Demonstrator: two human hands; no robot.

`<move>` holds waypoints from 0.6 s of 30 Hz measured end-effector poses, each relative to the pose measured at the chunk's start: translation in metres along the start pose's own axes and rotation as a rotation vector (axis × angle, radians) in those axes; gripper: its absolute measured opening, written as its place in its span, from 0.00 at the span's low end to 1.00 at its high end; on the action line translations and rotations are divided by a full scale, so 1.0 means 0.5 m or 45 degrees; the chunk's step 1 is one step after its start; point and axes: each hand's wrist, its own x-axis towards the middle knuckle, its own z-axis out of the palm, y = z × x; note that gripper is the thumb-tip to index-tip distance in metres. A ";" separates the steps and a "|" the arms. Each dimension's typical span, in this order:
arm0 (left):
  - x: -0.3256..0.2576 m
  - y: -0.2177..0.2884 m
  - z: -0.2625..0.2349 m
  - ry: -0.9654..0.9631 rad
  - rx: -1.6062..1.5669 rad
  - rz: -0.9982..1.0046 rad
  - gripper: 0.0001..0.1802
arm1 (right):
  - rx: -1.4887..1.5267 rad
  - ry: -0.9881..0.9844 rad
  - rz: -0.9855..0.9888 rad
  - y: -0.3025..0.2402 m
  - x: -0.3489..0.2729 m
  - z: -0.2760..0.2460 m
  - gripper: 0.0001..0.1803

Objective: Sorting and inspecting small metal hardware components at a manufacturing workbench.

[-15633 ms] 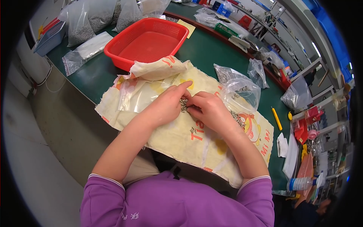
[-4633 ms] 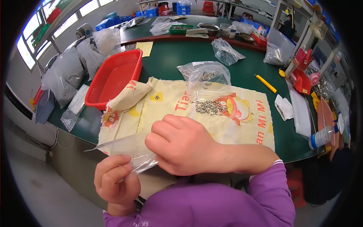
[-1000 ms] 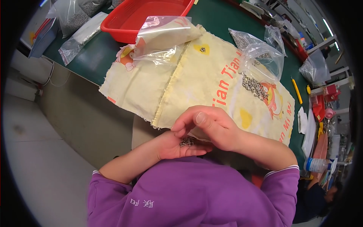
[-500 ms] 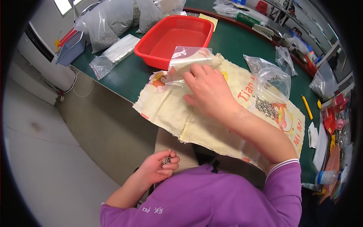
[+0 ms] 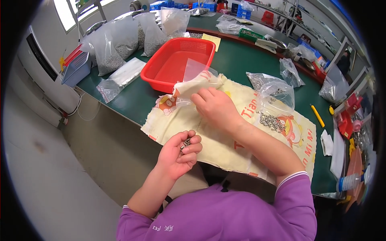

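My left hand (image 5: pixel 179 154) is cupped, palm up, in front of the cloth's near edge, its fingers curled round several small silvery screws (image 5: pixel 185 145). Over the cloth, my right hand (image 5: pixel 217 107) pinches a clear plastic bag (image 5: pixel 195 71) that stands up from its fingertips; the exact grip is partly hidden by the hand. Beneath lies a pale yellow printed cloth (image 5: pixel 177 126), bunched up at its far left. To the right of my right forearm, a loose pile of the same screws (image 5: pixel 271 121) rests on the cloth beside an open clear bag (image 5: pixel 279 96).
A red plastic basket (image 5: pixel 146 76) stands behind the cloth on the green table (image 5: pixel 231 60). Filled bags (image 5: pixel 110 60) and a stack of flat bags (image 5: pixel 126 74) are at the left. A yellow pen-like tool (image 5: pixel 317 116) and a bottle (image 5: pixel 349 182) are at the right.
My left hand has risen from beside my lap toward the cloth, still holding the screws. My right hand stays at the clear bag. The view has tilted up slightly.
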 end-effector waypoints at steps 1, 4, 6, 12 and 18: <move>0.008 0.002 0.008 -0.009 0.008 -0.005 0.12 | 0.092 0.015 0.020 -0.014 -0.003 -0.016 0.16; 0.026 -0.005 0.026 -0.055 0.122 -0.005 0.10 | 0.210 -0.044 0.071 -0.066 -0.026 -0.093 0.18; 0.027 -0.024 0.032 -0.030 0.143 -0.051 0.10 | 0.234 -0.091 0.128 -0.074 -0.055 -0.119 0.21; 0.036 -0.065 0.017 0.133 0.176 -0.059 0.12 | 0.259 -0.207 0.175 -0.097 -0.107 -0.149 0.22; 0.066 -0.087 0.018 0.300 0.316 0.124 0.10 | 0.487 -0.053 0.259 -0.081 -0.121 -0.153 0.26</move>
